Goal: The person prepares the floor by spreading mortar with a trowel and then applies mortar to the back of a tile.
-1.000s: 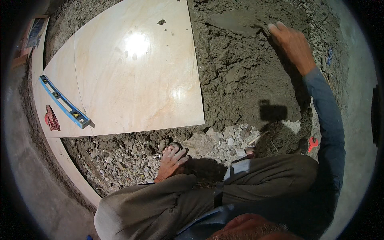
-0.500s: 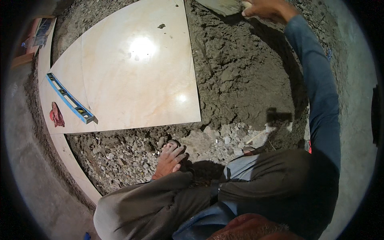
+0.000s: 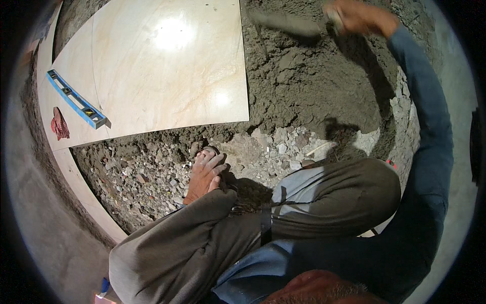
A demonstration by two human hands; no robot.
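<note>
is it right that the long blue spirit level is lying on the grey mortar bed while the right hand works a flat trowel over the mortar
Not quite. The long blue spirit level lies on the large glossy beige tile, near its left edge, not on the grey mortar bed. The rest holds: the right hand works a flat trowel over the mortar. The head view shows it.

blue spirit level (image 3: 76, 99) on tile (image 3: 167, 71) | red rag (image 3: 59, 124) beside

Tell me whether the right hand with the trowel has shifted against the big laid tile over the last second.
Yes. The right hand with the trowel has swung left, closer to the tile's right edge.
</note>
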